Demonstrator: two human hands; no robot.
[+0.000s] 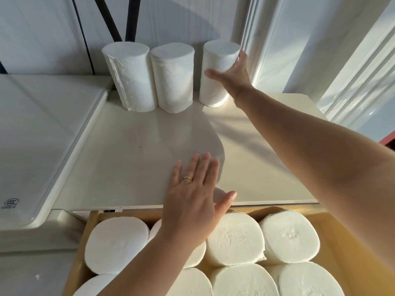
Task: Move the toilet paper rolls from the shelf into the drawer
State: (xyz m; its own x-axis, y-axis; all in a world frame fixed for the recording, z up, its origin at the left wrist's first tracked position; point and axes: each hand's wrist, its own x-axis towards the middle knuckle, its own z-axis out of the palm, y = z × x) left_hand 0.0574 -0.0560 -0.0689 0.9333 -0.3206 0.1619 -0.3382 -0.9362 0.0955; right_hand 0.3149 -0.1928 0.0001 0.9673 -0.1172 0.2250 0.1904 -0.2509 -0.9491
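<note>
Bare forearms without sleeves; a gold ring (187,178) on the left hand (192,195).

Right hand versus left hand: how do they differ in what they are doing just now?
The right hand reaches far back and curls round the rightmost roll on the shelf; the left hand lies flat near the shelf's front edge, holding nothing. The right hand's fingers wrap the roll's side; the left hand's are stretched out straight. A gold ring shows only on the left. Both are bare, palms down.
</note>
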